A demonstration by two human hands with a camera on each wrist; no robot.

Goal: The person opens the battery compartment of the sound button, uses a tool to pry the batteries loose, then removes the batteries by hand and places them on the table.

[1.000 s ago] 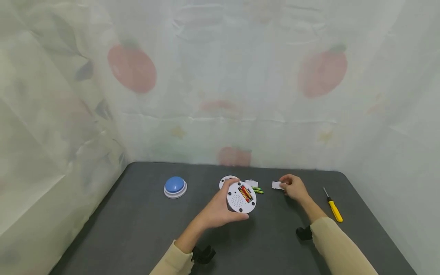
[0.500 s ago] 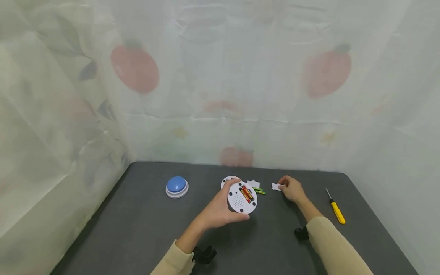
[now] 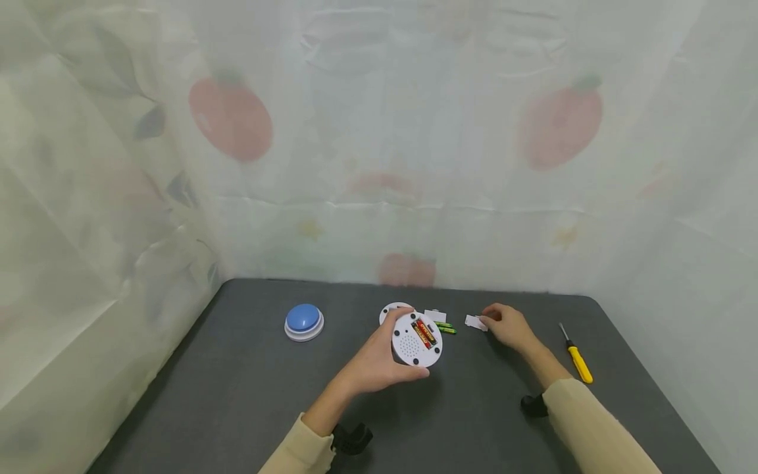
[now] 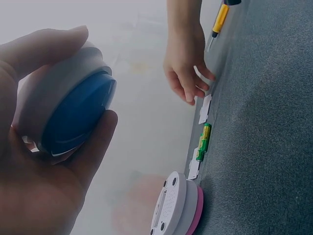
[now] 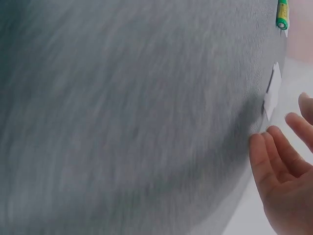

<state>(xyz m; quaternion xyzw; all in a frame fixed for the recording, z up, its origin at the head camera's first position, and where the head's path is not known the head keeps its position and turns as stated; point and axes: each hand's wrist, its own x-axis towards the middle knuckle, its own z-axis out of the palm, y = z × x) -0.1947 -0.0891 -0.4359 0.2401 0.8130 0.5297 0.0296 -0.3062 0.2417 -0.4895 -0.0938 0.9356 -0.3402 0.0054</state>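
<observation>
In the head view my left hand grips a round push-button device by its edge. Its white underside faces me, showing two red batteries in the uncovered compartment, black feet and speaker holes. The left wrist view shows the device's blue dome between thumb and fingers. My right hand hovers by a small white battery cover lying on the table. In the right wrist view, loosely bent fingers stand just apart from that cover, holding nothing.
Behind my left hand lies another upturned button device, pink-edged in the left wrist view. Green batteries and a second white cover are beside it. A blue-domed button stands left; a yellow-handled screwdriver lies right.
The right hand has let go of the white cover, which now lies slightly turned on the table near the fingertips. The left hand keeps holding the button device in about the same place.
</observation>
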